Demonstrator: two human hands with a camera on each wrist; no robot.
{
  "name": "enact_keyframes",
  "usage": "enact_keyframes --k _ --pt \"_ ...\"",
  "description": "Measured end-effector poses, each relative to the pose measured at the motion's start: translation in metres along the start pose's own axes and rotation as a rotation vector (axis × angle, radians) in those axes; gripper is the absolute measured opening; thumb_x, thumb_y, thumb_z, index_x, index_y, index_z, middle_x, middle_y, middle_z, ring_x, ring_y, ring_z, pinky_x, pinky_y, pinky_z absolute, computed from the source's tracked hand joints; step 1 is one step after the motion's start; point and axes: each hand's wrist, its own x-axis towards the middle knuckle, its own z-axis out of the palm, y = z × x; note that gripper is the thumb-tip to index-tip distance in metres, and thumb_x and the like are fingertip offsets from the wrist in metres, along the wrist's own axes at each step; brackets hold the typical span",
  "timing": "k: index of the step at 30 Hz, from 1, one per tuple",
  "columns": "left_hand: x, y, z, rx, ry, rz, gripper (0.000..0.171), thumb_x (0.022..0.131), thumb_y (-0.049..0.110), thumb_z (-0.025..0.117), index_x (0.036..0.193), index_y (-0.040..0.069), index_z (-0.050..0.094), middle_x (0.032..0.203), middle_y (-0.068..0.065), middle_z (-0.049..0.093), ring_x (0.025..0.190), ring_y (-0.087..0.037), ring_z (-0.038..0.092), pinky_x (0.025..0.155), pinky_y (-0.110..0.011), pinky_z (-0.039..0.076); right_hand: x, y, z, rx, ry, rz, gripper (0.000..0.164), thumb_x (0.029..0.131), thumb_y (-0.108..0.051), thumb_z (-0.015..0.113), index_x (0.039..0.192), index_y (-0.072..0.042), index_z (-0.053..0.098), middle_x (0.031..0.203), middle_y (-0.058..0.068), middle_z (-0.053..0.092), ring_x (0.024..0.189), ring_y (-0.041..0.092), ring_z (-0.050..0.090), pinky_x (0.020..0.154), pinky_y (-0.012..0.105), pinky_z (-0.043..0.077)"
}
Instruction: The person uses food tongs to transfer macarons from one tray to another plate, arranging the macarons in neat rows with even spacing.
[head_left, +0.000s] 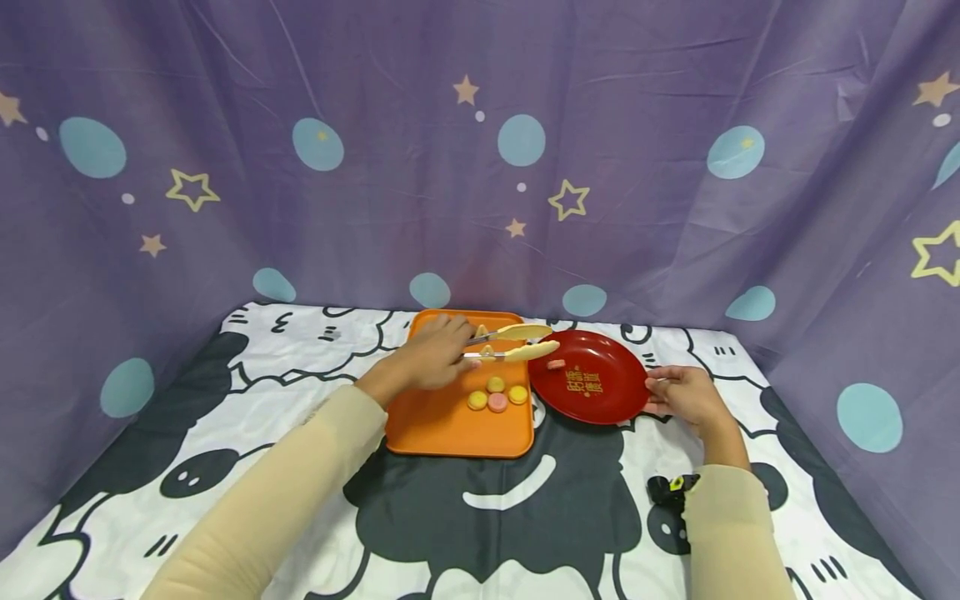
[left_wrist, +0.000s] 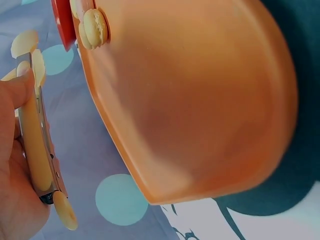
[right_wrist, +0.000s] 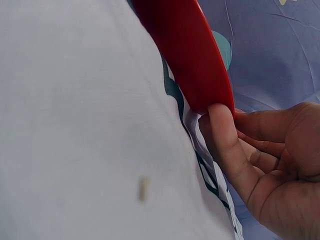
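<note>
My left hand [head_left: 435, 354] grips metal tongs [left_wrist: 37, 130] with cream tips and cream handle covers. The parted tips reach over the left rim of a red plate [head_left: 600, 396] with gold lettering. A small pink piece [head_left: 556, 364] lies on the plate just under the lower tip. At the plate's right edge, my right hand [head_left: 686, 398] pinches the rim between thumb and fingers. Left of the plate is an orange tray [head_left: 457, 433], below my left hand. Yellow macarons [head_left: 477, 401] and a pink macaron [head_left: 497, 402] sit close together on its right half.
A cloth [head_left: 562, 508] with cartoon sheep patterns covers the table. Beside my right sleeve lies a small black object [head_left: 663, 490] with a yellow mark. A purple curtain [head_left: 420, 208] with stars and blue ovals hangs behind and around the table.
</note>
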Motion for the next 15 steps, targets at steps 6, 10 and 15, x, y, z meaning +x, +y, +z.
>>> enact_keyframes --k 6,10,15 --pt "0.0027 0.0009 0.0011 -0.004 -0.028 -0.014 0.050 0.105 0.042 0.056 0.136 0.003 0.052 0.127 -0.011 0.051 0.107 -0.028 0.043 0.095 -0.044 0.038 -0.0007 -0.0015 0.0006 -0.001 0.000 0.001 0.039 0.104 -0.001 0.055 0.137 0.018 0.046 0.097 0.012 0.070 0.076 0.021 0.074 0.074 0.037 0.060" --pt "0.0025 0.0000 0.0015 -0.010 -0.034 -0.027 0.051 0.105 0.042 0.055 0.137 0.004 0.052 0.129 -0.010 0.051 0.109 -0.028 0.043 0.096 -0.044 0.037 -0.0015 -0.0025 0.0016 0.000 -0.004 0.000 0.039 0.104 0.000 0.055 0.137 0.018 0.045 0.097 0.012 0.070 0.075 0.021 0.074 0.074 0.037 0.060" --pt "0.0015 -0.0012 0.0019 -0.006 -0.032 -0.020 0.051 0.105 0.042 0.055 0.138 0.003 0.052 0.128 -0.010 0.051 0.109 -0.028 0.042 0.096 -0.044 0.037 -0.0035 -0.0038 0.0024 0.009 0.001 0.004 0.040 0.103 0.000 0.056 0.137 0.019 0.045 0.096 0.012 0.070 0.074 0.021 0.074 0.073 0.037 0.060"
